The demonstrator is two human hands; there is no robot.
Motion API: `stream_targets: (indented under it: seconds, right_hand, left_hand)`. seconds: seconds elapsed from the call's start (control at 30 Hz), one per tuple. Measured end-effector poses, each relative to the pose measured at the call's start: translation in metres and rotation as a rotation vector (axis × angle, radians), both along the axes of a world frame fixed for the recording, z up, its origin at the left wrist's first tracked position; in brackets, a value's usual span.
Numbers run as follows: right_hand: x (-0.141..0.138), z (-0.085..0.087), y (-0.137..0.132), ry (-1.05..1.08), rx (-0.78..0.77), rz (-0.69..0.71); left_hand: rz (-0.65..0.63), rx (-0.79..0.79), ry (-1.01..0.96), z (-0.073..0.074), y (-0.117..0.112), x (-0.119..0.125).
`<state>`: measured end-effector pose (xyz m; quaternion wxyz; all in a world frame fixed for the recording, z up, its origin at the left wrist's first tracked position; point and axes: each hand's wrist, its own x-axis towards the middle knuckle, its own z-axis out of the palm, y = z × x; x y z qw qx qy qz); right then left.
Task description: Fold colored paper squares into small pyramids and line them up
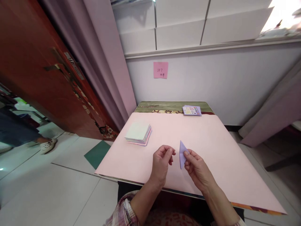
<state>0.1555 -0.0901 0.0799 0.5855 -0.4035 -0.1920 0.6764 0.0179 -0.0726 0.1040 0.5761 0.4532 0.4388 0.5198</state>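
Folded lilac paper (pixel 182 150): pointed, held upright over the pink table cover (pixel 211 141), pinched between thumb and forefinger of the right hand (pixel 196 168). Left hand (pixel 161 161): fingers curled closed, empty, just beside the paper. Stack of coloured sheets (pixel 138 133): left on the cover. Printed packet (pixel 192 110): far edge

Handwritten "337", perhaps, on the pink sticky note (pixel 161 70) on the wall (pixel 211 78).

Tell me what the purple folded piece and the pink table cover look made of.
Purple folded triangular piece, pinched by the right hand: thin matte paper, judging by its sharp creases. Large pink table cover: probably matte paper or card; it lies flat with straight edges.
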Motion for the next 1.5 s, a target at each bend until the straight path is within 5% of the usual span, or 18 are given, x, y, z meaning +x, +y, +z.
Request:
stream_targets:
  seconds: [0.23,0.97,1.23,1.5]
  right_hand:
    - [-0.003,0.003,0.001,0.218,-0.11,-0.027]
    - [-0.004,0.004,0.0,0.219,-0.093,-0.058]
    - [-0.007,0.002,-0.001,0.115,-0.04,-0.083]
    - [-0.009,0.001,-0.002,0.013,0.012,-0.107]
  left_hand:
    - [-0.079,0.136,0.081,0.01,-0.01,-0.002]
    - [-0.035,0.166,0.26,0.011,-0.011,0.0]
    - [0.041,0.293,0.348,0.009,-0.011,-0.001]
    - [0.046,0.222,0.309,0.005,-0.008,-0.002]
